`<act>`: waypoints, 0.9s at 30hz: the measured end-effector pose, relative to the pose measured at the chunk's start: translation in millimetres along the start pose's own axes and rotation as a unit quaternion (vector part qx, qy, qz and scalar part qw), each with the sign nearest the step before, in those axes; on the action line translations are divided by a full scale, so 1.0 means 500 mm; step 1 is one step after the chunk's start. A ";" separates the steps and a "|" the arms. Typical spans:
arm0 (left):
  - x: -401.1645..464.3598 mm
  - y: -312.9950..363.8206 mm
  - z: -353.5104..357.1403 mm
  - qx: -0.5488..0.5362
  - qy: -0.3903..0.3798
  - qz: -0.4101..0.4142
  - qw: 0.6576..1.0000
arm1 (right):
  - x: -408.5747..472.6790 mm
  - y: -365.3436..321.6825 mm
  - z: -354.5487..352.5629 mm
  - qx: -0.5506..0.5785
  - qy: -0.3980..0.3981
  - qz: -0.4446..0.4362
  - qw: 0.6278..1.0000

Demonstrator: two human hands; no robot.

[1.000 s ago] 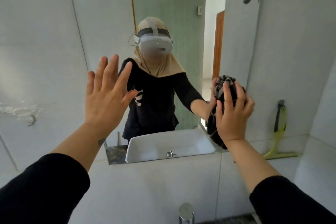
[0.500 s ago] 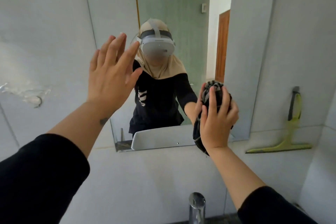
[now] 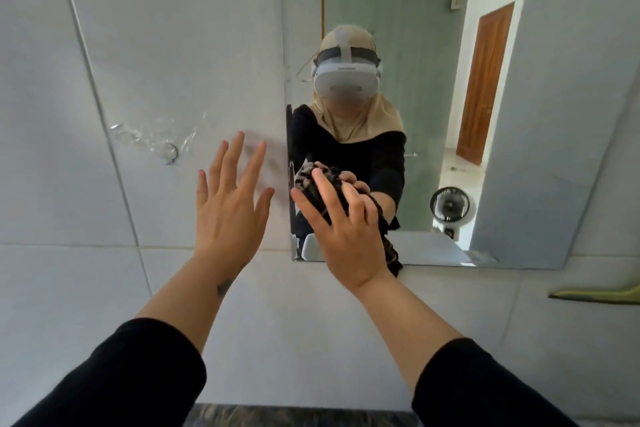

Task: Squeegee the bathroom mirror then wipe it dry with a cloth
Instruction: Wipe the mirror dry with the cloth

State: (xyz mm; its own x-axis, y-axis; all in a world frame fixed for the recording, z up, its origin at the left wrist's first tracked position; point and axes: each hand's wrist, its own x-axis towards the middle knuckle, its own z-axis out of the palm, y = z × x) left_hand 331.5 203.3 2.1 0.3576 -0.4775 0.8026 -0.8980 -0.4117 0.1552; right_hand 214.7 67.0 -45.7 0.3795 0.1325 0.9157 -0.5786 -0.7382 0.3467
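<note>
The cloth (image 3: 322,191) is a dark, patterned bundle, and the right hand (image 3: 343,229) presses it against the lower left corner of the mirror (image 3: 450,114). The fingers (image 3: 323,189) of this hand are spread and curled over the bundle, clamped on it, so the cloth sits under the palm and fingertips, between them and the glass. A loose tail of the cloth hangs down on the little-finger side, across the bottom edge of the mirror. The long axis of the bundle runs about from the fingertips down toward the wrist.

From these fingers, almost all the glass lies to the right and above — so I judge the coming wipe must go that way, and the right hand is clearly the nearer one for it. The left hand (image 3: 230,204) is empty, its fingers straight and apart, held up before the tiled wall (image 3: 138,80) just left of the mirror's edge; whether it touches the tile I cannot tell.

The squeegee (image 3: 595,295), yellow-green, lies well apart to the right of the fingers, below the mirror, only partly in view — it seems this step is finished and the drying is in progress. The wall is pale grey tile, with a small hook (image 3: 171,152) and some clear tape beyond the left fingertips.
</note>
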 end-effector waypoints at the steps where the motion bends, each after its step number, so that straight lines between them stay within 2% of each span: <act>1: -0.013 -0.010 0.003 -0.014 0.003 -0.009 1.000 | -0.004 -0.012 0.003 0.012 -0.008 -0.011 1.000; 5: -0.059 -0.035 -0.002 -0.096 -0.001 -0.044 0.994 | -0.006 -0.049 0.002 0.131 -0.035 -0.088 0.987; 7: -0.078 -0.042 -0.019 -0.186 -0.016 -0.097 0.978 | 0.013 -0.069 -0.009 0.243 -0.026 -0.069 0.967; 8: -0.085 -0.046 -0.031 -0.232 -0.018 -0.127 0.964 | 0.029 -0.081 -0.018 0.326 -0.031 -0.033 0.944; 11: -0.098 -0.056 -0.074 -0.333 -0.027 -0.199 0.921 | 0.100 -0.119 -0.054 0.525 -0.089 0.097 0.841; 15: -0.090 -0.078 -0.130 -0.438 -0.001 -0.247 0.864 | 0.198 -0.161 -0.078 0.576 -0.106 0.149 0.797; 17: -0.078 -0.095 -0.154 -0.439 0.009 -0.251 0.863 | 0.233 -0.173 -0.083 0.610 -0.119 0.141 0.771; 19: -0.065 -0.121 -0.168 -0.389 0.012 -0.223 0.894 | 0.254 -0.187 -0.074 0.600 -0.099 0.123 0.784; 22: -0.042 -0.173 -0.170 -0.233 0.022 -0.146 0.961 | 0.274 -0.208 -0.041 0.511 -0.067 0.099 0.851; 24: -0.024 -0.204 -0.162 -0.161 0.019 -0.123 0.979 | 0.287 -0.219 -0.021 0.428 -0.055 0.096 0.897; 27: 0.000 -0.232 -0.141 -0.004 0.040 -0.075 0.996 | 0.302 -0.236 0.001 0.356 -0.039 0.089 0.929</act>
State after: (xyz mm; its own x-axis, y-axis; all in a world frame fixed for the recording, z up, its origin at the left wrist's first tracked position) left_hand 417.5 305.6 24.9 0.4664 -0.3481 0.8132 -0.8382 -0.4677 0.2806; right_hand 340.3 173.8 51.6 0.3911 -0.0625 0.9182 -0.0230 -0.9980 -0.0582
